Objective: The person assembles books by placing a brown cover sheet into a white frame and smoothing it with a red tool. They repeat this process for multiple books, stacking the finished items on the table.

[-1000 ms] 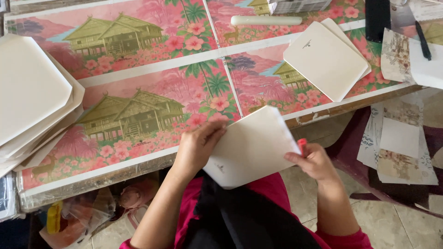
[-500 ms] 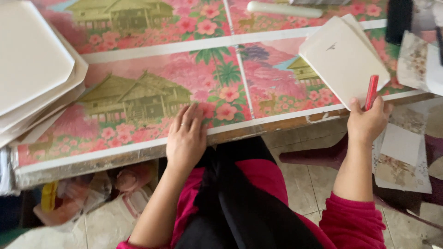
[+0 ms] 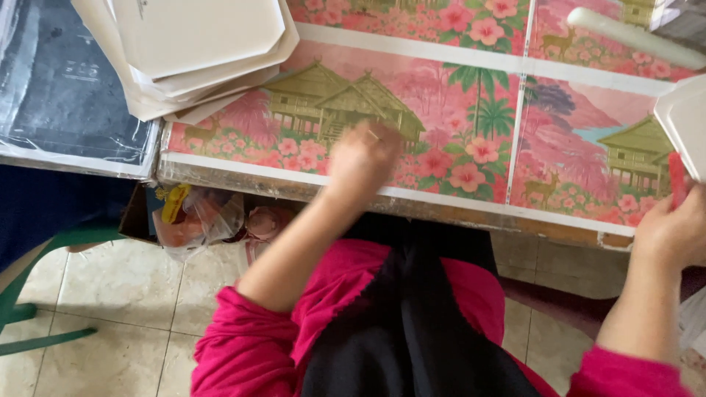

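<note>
My left hand [image 3: 362, 160] is blurred over the front of the table [image 3: 471, 213], above the pink flowered cloth, fingers loosely curled and holding nothing. It is to the right of a stack of cream paper envelopes [image 3: 193, 45] at the upper left. My right hand [image 3: 671, 229] is at the table's right front edge, closed around a red pen [image 3: 676, 179] that sticks up from the fist. Just above it lies the corner of another white envelope pile [image 3: 685, 117].
A white stick-shaped object [image 3: 632, 37] lies at the far right. Black plastic-covered sheets [image 3: 66, 88] rest at the left. Plastic bags [image 3: 198, 217] sit under the table, and a green chair leg [image 3: 44, 342] stands on the tiled floor.
The view has swung left. My left hand has lifted off the table edge and moved leftward toward the cream stack. My right hand still grips the red pen by the right pile.
</note>
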